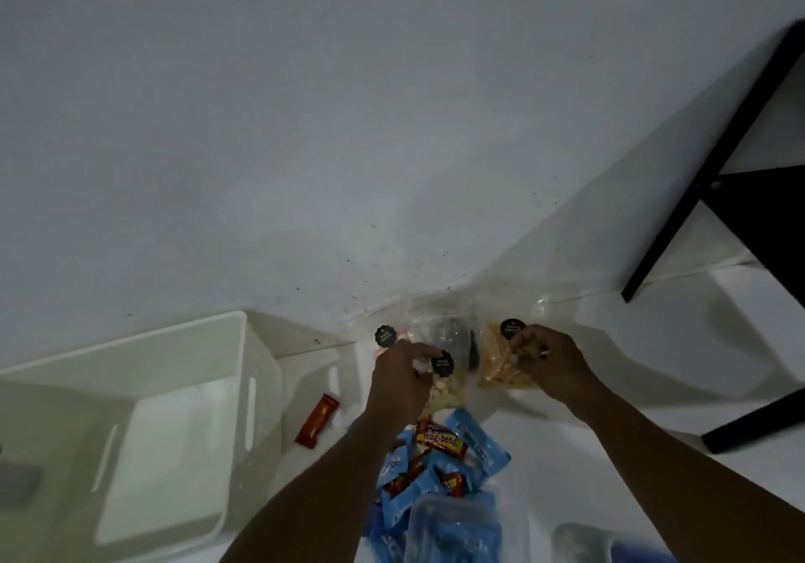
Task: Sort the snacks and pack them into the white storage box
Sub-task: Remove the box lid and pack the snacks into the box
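One white storage box [183, 370]. Three clear snack bags with black labels [507, 362]. Two hands [553, 364], one loose red bar [317, 421].

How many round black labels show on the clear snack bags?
3: one far left, one beside the left hand at, one above the right hand at. Hands may hide others.

Empty white box [183, 388] beside snacks [440, 466]
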Demonstrator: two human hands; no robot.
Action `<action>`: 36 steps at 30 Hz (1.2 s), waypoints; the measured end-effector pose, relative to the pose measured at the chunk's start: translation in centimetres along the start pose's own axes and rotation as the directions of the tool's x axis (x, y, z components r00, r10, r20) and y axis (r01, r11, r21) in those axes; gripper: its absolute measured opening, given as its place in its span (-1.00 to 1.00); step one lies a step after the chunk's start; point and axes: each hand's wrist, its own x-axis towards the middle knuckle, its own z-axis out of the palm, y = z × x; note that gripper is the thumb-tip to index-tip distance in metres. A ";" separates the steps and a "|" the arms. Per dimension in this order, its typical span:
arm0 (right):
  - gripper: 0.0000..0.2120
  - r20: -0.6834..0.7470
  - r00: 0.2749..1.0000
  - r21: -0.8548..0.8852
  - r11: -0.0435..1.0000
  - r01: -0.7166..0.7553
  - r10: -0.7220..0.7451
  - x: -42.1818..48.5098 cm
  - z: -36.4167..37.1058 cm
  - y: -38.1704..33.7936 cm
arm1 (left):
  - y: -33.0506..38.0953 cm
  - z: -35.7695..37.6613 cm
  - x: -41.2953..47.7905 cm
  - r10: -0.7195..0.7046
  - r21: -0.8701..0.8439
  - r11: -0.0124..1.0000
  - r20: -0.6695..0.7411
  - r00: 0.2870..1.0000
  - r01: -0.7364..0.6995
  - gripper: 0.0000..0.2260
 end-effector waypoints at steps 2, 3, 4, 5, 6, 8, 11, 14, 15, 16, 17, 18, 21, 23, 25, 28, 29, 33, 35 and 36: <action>-0.83 -0.001 0.998 -0.002 0.998 0.058 -0.058 -1.5 -0.1 -2.6 | 0.2 -3.0 -0.7 0.049 -0.016 0.999 -0.046 0.998 -0.050 -0.63; -0.81 -0.006 0.994 0.001 0.994 0.112 -0.112 -2.1 0.0 -3.9 | 0.3 -4.8 -0.9 0.080 -0.036 0.996 -0.075 0.994 -0.083 -0.60; -0.78 -0.008 0.986 -0.001 0.986 0.165 -0.165 -2.7 0.3 -5.4 | 0.3 -6.7 -1.2 0.107 -0.057 0.992 -0.109 0.988 -0.114 -0.56; -0.75 -0.001 0.978 0.007 0.978 0.209 -0.209 -3.4 0.9 -7.0 | 0.3 -8.8 -1.7 0.129 -0.063 0.988 -0.143 0.981 -0.139 -0.54; -0.73 0.007 0.971 0.008 0.971 0.237 -0.237 -4.2 1.7 -8.8 | 0.4 -11.1 -2.3 0.145 -0.066 0.985 -0.175 0.974 -0.159 -0.56; -0.69 0.010 0.960 0.006 0.960 0.281 -0.281 -5.7 3.9 -12.2 | 0.0 -16.0 -3.6 0.154 -0.069 0.982 -0.234 0.960 -0.175 -0.65; -0.70 0.058 0.928 0.013 0.930 0.369 -0.369 -8.3 8.9 -17.2 | -2.2 -23.4 -6.1 0.129 -0.053 0.987 -0.307 0.943 -0.153 -0.65; -0.72 0.108 0.899 0.016 0.905 0.425 -0.424 -11.3 15.1 -21.4 | -5.7 -29.5 -9.2 0.060 -0.046 0.996 -0.344 0.937 -0.081 -0.68; -0.72 0.124 0.888 0.020 0.896 0.444 -0.443 -12.3 17.3 -22.4 | -7.0 -31.2 -10.3 0.034 -0.049 0.997 -0.352 0.935 -0.055 -0.69; -0.73 0.141 0.879 0.025 0.889 0.457 -0.455 -13.1 19.7 -23.3 | -8.4 -32.9 -11.4 0.009 -0.049 0.998 -0.360 0.933 -0.028 -0.69; -0.73 0.161 0.872 0.021 0.885 0.465 -0.462 -13.8 21.9 -23.7 | -10.0 -34.2 -12.3 -0.016 -0.045 0.999 -0.365 0.931 -0.001 -0.69; -0.73 0.184 0.867 0.004 0.882 0.470 -0.463 -14.4 24.1 -24.0 | -11.6 -35.3 -13.0 -0.038 -0.035 0.999 -0.364 0.931 0.027 -0.69; -0.71 0.222 0.879 -0.095 0.888 0.450 -0.422 -14.8 29.9 -23.4 | -16.4 -37.1 -13.9 -0.093 -0.014 0.995 -0.349 0.932 0.094 -0.68; -0.68 0.236 0.897 -0.140 0.901 0.412 -0.374 -14.3 32.8 -22.4 | -19.2 -37.3 -13.4 -0.112 -0.021 0.994 -0.333 0.936 0.111 -0.68; -0.66 0.247 0.913 -0.193 0.907 0.374 -0.324 -13.4 35.0 -21.1 | -21.5 -36.9 -12.4 -0.123 -0.040 0.992 -0.302 0.945 0.117 -0.68; -0.64 0.231 0.930 -0.267 0.901 0.343 -0.286 -11.3 37.9 -19.6 | -24.0 -35.6 -9.7 -0.122 -0.070 0.992 -0.256 0.959 0.107 -0.70; -0.65 0.220 0.935 -0.306 0.890 0.337 -0.279 -10.5 38.8 -19.3 | -24.9 -35.0 -8.6 -0.120 -0.078 0.991 -0.245 0.962 0.104 -0.71; -0.67 0.208 0.950 -0.401 0.865 0.300 -0.233 -7.2 41.9 -17.5 | -28.1 -32.1 -4.1 -0.146 -0.080 0.988 -0.230 0.962 0.131 -0.65; -0.65 0.178 0.968 -0.449 0.860 0.242 -0.179 -5.7 42.7 -16.2 | -29.2 -30.7 -2.7 -0.173 -0.087 0.984 -0.222 0.960 0.157 -0.56; -0.63 0.160 0.977 -0.464 0.862 0.202 -0.143 -5.2 42.9 -15.6 | -29.6 -30.0 -2.4 -0.181 -0.087 0.982 -0.199 0.963 0.167 -0.52</action>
